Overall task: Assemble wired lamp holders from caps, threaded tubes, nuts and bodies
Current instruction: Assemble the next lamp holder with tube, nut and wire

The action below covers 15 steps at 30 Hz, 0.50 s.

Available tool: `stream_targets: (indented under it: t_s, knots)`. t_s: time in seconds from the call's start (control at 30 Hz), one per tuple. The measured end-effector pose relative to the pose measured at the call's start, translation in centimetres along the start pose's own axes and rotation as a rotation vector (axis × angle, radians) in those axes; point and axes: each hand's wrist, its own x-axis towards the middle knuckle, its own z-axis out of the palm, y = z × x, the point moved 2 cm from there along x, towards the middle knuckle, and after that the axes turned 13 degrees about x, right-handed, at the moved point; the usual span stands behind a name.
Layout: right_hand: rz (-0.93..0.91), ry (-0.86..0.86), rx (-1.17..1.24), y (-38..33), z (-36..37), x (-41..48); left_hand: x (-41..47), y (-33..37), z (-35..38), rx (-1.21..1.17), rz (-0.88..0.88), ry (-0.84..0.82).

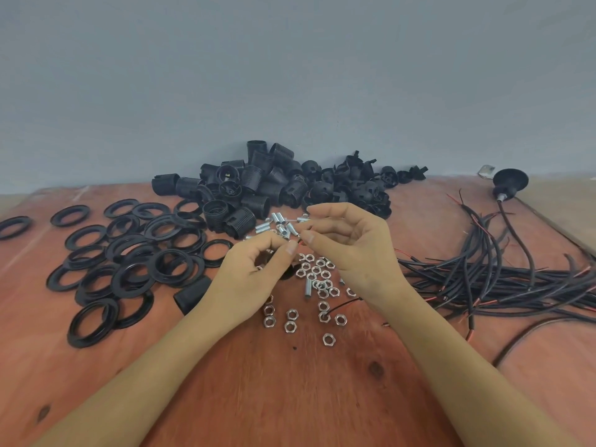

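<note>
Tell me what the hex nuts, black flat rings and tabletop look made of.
Hex nuts: metal, probably plated steel; bright silvery shine with sharp highlights.
Black flat rings: likely moulded plastic; uniform black, semi-gloss sheen, identical shapes.
Tabletop: wood, probably a plywood sheet; reddish-brown with visible grain and dark knots, matte.

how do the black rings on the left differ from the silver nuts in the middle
The rings are black, the nuts shiny silver. The rings are round; the nuts are hexagonal. Each ring is far wider than a nut. The rings overlap in a heap, while the nuts mostly lie flat, side by side. Both have an open centre and lie loose on the wooden table.
</note>
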Motion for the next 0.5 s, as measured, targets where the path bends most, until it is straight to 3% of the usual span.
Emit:
stream_targets:
  t_s: [0.2,0.33,0.4,0.5]
  knots:
    - [0.033,0.006,-0.049,0.3,-0.1,0.1,-0.1,-0.4,0.3,-0.204,-0.226,0.037]
    - [0.021,-0.011,-0.115,0.2,-0.8,0.6,-0.1,-0.4,0.4,-0.184,-0.245,0.053]
    - [-0.041,0.111,-0.276,0.1,-2.1,1.2,-0.1,-0.3,0.4,-0.157,-0.208,0.032]
    - [-0.152,0.242,-0.826,0.1,-4.3,2.1,-0.1,-0.1,0.4,-0.182,-0.168,0.036]
